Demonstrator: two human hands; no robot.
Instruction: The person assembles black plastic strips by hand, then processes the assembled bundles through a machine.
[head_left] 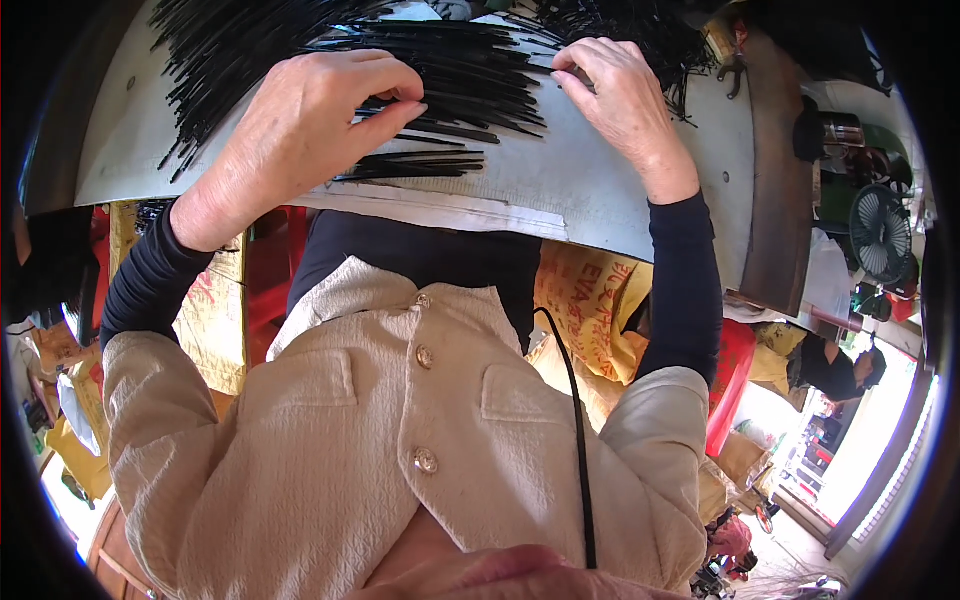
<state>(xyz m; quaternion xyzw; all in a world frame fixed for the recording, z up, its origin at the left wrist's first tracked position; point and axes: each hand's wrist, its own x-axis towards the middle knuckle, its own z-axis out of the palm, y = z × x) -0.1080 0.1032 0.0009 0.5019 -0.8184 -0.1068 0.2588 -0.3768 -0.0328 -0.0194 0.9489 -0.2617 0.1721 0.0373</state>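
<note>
Head view: what can you count there?

"Two bare hands, left and right, one pale table, one pair of pliers and one fan. The black strips are too many to number, but I make out four groups on the table."

"And where do they lie relative to the grip?"

"One group lies between the hands: the left covers its left end, the right is just beyond its right ends. A small bundle lies nearer the table's front edge."

"Are the fingers together?"

"Left thumb and fingertips nearly meet; the right's come close at a strip's end. Whether either pinches anything, I cannot tell."
</note>
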